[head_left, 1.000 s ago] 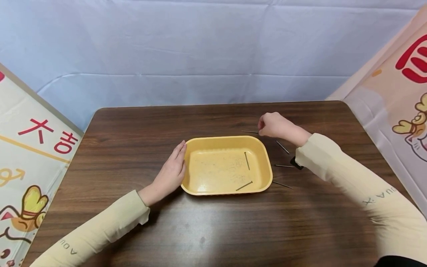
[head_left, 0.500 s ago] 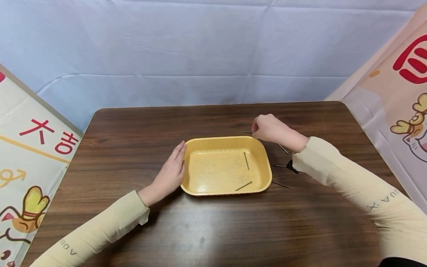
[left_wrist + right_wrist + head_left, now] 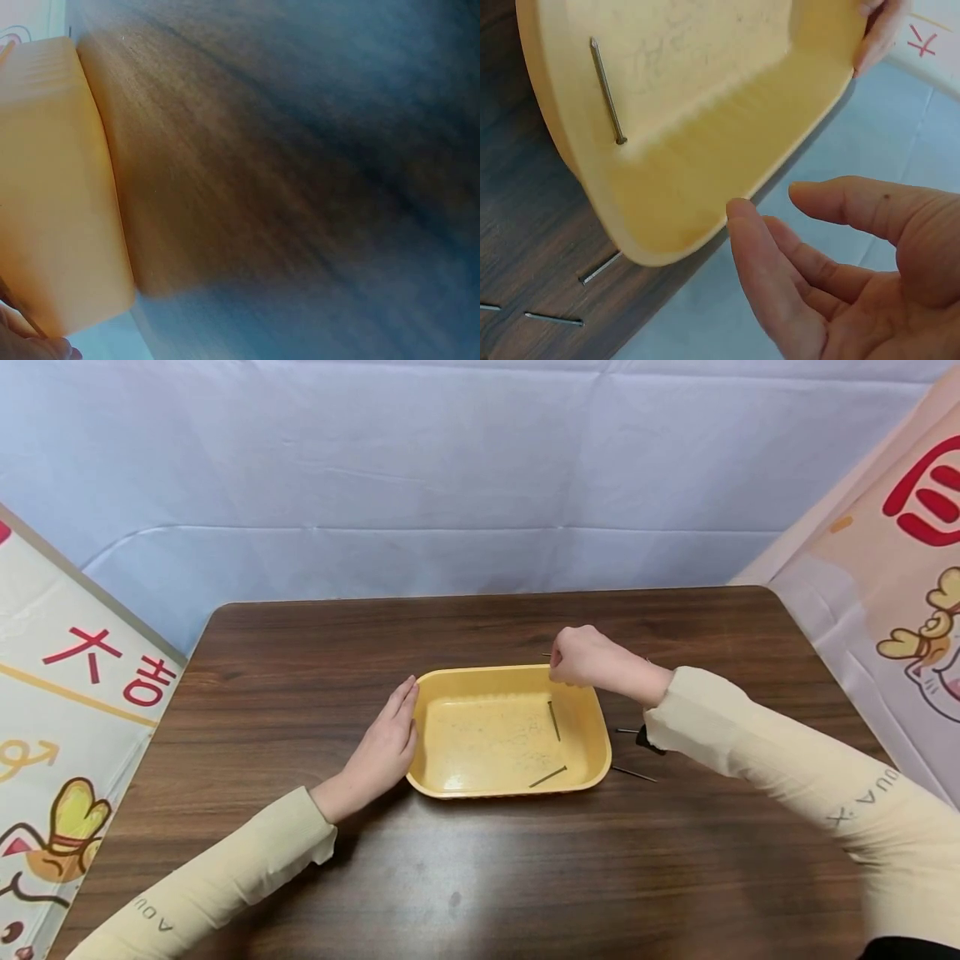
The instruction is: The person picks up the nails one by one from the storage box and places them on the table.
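Observation:
A shallow yellow plastic tray (image 3: pixel 480 792) sits mid-table with two nails inside, one near its right wall (image 3: pixel 554 721) and another by the front right corner. My left hand (image 3: pixel 373 753) rests against the tray's left end, fingers straight and together. Over the back right corner is my right hand (image 3: pixel 592 658). The right wrist view shows its thumb (image 3: pixel 855 201) and index finger (image 3: pixel 761 262) apart, nothing between them. A nail (image 3: pixel 545 654) behind the tray pokes out past this hand, mostly hidden by it.
Several more nails lie on the brown table (image 3: pixel 465 885) right of the tray, one close to its front right corner (image 3: pixel 634 774) and one by the right wristband (image 3: pixel 649 741). A pale cloth (image 3: pixel 450 485) hangs behind the table, and printed banners (image 3: pixel 97 727) flank it.
My right hand has moved left and a little nearer, from beside the back nail to over the tray's back right corner. The left hand, tray and nails have not moved.

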Tool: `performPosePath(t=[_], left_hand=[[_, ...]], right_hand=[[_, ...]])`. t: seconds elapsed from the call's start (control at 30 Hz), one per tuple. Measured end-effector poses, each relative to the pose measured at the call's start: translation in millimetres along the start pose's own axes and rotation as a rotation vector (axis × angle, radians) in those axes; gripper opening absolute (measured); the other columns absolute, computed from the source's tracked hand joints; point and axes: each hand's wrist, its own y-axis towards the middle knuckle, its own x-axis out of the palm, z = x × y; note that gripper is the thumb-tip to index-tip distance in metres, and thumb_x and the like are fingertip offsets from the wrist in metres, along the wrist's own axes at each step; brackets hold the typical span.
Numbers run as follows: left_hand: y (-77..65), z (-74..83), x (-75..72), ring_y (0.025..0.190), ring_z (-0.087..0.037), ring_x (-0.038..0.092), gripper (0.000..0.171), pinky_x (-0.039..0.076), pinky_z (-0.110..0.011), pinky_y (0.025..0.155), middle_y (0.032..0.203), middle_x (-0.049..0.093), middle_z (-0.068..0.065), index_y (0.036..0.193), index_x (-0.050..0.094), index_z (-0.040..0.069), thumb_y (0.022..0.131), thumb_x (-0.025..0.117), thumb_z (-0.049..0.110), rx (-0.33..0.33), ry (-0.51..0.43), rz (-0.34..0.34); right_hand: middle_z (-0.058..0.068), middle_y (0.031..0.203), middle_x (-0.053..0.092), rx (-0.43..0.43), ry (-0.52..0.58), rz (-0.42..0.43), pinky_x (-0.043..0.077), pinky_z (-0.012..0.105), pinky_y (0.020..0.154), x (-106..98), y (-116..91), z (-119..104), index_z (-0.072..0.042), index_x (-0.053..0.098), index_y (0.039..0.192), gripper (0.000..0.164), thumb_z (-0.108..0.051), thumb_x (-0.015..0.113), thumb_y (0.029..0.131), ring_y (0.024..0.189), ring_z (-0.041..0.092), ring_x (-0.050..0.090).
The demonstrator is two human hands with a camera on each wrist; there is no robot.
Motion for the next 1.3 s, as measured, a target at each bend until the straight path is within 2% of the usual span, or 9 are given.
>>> performPosePath(t=[0.1, 0.2, 0.33, 0.43, 0.57, 0.67, 0.87, 1.1, 1.3], left_hand=[[0.1, -0.1, 0.1, 0.13, -0.03, 0.031, 0.048, 0.031, -0.04, 0.105, 0.142, 0.029, -0.024, 0.134, 0.031, -0.015, 0.09, 0.043, -0.002, 0.001, -0.002, -0.003], [0.4, -0.4, 0.4, 0.13, -0.03, 0.031, 0.048, 0.031, -0.04, 0.105, 0.142, 0.029, -0.023, 0.134, 0.03, -0.014, 0.09, 0.043, -0.001, 0.001, -0.003, -0.008], [1.1, -1.0, 1.5, 0.13, -0.029, 0.031, 0.048, 0.03, -0.04, 0.106, 0.142, 0.029, -0.023, 0.134, 0.031, -0.015, 0.09, 0.043, -0.001, -0.002, -0.003, -0.006], [1.6, -2.1, 2.2, 0.13, -0.029, 0.031, 0.048, 0.03, -0.039, 0.106, 0.142, 0.029, -0.023, 0.134, 0.03, -0.014, 0.09, 0.043, -0.001, -0.007, -0.007, -0.006], [2.0, -3.3, 3.0, 0.131, -0.029, 0.031, 0.048, 0.029, -0.039, 0.106, 0.142, 0.029, -0.022, 0.135, 0.03, -0.014, 0.09, 0.043, -0.001, -0.009, -0.012, -0.008], [2.1, -4.1, 3.4, 0.131, -0.029, 0.031, 0.048, 0.03, -0.04, 0.106, 0.142, 0.029, -0.023, 0.135, 0.03, -0.014, 0.09, 0.043, -0.001, -0.009, -0.013, -0.009], [2.2, -5.5, 4.0, 0.13, -0.029, 0.031, 0.048, 0.03, -0.04, 0.105, 0.142, 0.029, -0.023, 0.135, 0.03, -0.014, 0.09, 0.043, -0.001, -0.006, -0.015, -0.009], [2.9, -6.5, 5.1, 0.13, -0.029, 0.031, 0.048, 0.031, -0.04, 0.105, 0.142, 0.03, -0.023, 0.135, 0.031, -0.014, 0.09, 0.043, -0.001, -0.003, -0.015, -0.003], [3.0, -7.7, 6.3, 0.131, -0.029, 0.03, 0.049, 0.031, -0.041, 0.105, 0.142, 0.029, -0.023, 0.135, 0.03, -0.014, 0.09, 0.043, -0.001, -0.006, -0.023, -0.009]], right_hand=[[0.005, 0.06, 0.058, 0.008, -0.009, -0.024, 0.04, 0.023, 0.048, 5.0, 1.8, -2.9, -0.008, 0.057, 0.065, 0.019, -0.008, 0.054, 0.084, 0.051, 0.013, 0.048], [-0.001, 0.046, 0.043, 0.01, -0.026, -0.047, 0.034, 0.021, 0.044, 10.9, 4.6, -5.3, -0.013, 0.042, 0.051, 0.033, -0.006, 0.052, 0.082, 0.042, 0.01, 0.038], [-0.003, 0.042, 0.033, 0.02, -0.027, -0.063, 0.031, 0.02, 0.042, 17.2, 8.1, -7.1, -0.016, 0.034, 0.048, 0.038, -0.002, 0.05, 0.08, 0.039, 0.009, 0.031], [-0.002, 0.043, 0.037, 0.032, -0.019, -0.08, 0.032, 0.021, 0.041, 20.7, 10.7, -7.9, -0.012, 0.041, 0.054, 0.031, -0.003, 0.05, 0.083, 0.04, 0.01, 0.036], [0.0, 0.048, 0.035, 0.047, -0.016, -0.105, 0.035, 0.02, 0.04, 25.8, 13.6, -8.0, -0.001, 0.052, 0.083, 0.004, -0.002, 0.048, 0.084, 0.04, 0.011, 0.04], [0.0, 0.051, 0.031, 0.063, -0.058, -0.121, 0.035, 0.018, 0.038, 30.7, 17.0, -8.5, 0.002, 0.049, 0.094, 0.012, 0.0, 0.046, 0.082, 0.039, 0.009, 0.039], [0.005, 0.062, 0.04, 0.072, -0.096, -0.129, 0.038, 0.017, 0.037, 40.5, 24.4, -5.4, -0.003, 0.045, 0.082, 0.007, 0.004, 0.045, 0.078, 0.04, 0.009, 0.043], [0.005, 0.056, 0.042, 0.044, -0.111, -0.158, 0.036, 0.017, 0.034, 49.0, 26.2, -2.8, -0.006, 0.042, 0.07, 0.011, 0.004, 0.042, 0.075, 0.038, 0.01, 0.042], [0.01, 0.062, 0.054, 0.051, -0.206, -0.149, 0.04, 0.018, 0.034, 56.3, 30.5, -2.5, -0.009, 0.043, 0.06, 0.017, 0.004, 0.04, 0.072, 0.045, 0.015, 0.057]])
